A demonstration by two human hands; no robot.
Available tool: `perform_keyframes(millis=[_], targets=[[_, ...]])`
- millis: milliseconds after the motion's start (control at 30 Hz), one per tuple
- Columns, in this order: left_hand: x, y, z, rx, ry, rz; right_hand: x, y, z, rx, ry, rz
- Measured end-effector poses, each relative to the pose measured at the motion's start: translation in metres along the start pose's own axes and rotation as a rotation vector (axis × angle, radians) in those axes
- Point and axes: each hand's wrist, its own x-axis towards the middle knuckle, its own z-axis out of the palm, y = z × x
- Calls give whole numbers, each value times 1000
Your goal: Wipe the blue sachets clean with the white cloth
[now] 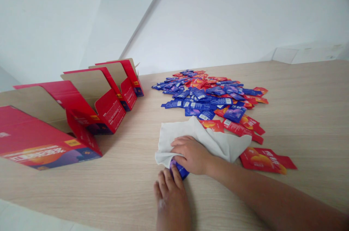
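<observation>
A white cloth (174, 133) is spread on the table over part of a blue packet (182, 171) and beside the front packets of the pile. My right hand (191, 154) lies on the cloth, fingers bent a little and pointing left, pressing it down. My left hand (170, 189) rests just nearer, with its fingertips on the edge of the blue packet and its fingers slightly apart. A red packet (261, 160) lies to the right of the cloth, partly under its corner.
Blue and red packets (201, 94) form a loose pile behind the cloth. Open red boxes (51, 133) stand in a row on the left of the wooden table (122, 187). A white wall rises behind, with a pale object (308, 53) at the back right.
</observation>
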Motion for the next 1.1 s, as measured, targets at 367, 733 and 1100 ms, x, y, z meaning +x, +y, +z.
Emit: perform_keyframes(millis=[367,733,1100], targets=[[1,0,1,37,28,5,0,0,-1,5,6,-1],[-1,0,3,13,34,8,0,0,0,6,-3,1],[-2,-1,1,6,-8,14,-4,0,-2,84,49,-142]])
